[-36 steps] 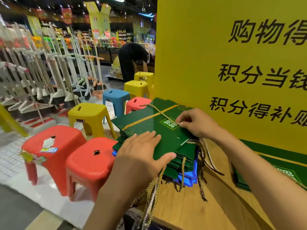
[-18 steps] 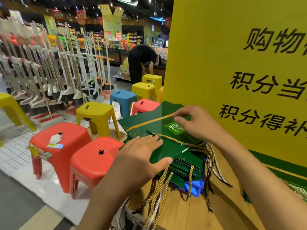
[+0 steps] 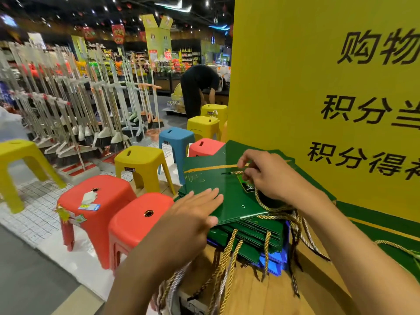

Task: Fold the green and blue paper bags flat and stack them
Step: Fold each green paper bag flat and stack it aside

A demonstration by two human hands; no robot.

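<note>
Pressing with straight, released fingers [image 3: 204, 197], the left hand [image 3: 188, 221] lies flat on the near edge of the top green bag [image 3: 218, 180]. That bag crowns a stack of folded green bags [image 3: 254, 233] over blue bags [image 3: 273, 259] on the wooden desk [image 3: 261, 292]. Farther in, the right hand [image 3: 266, 176] pinches the top bag's gold rope handle [image 3: 236, 172]. A yellow sign [image 3: 295, 87] stands just behind, with red stools [image 3: 134, 226] to the left.
</note>
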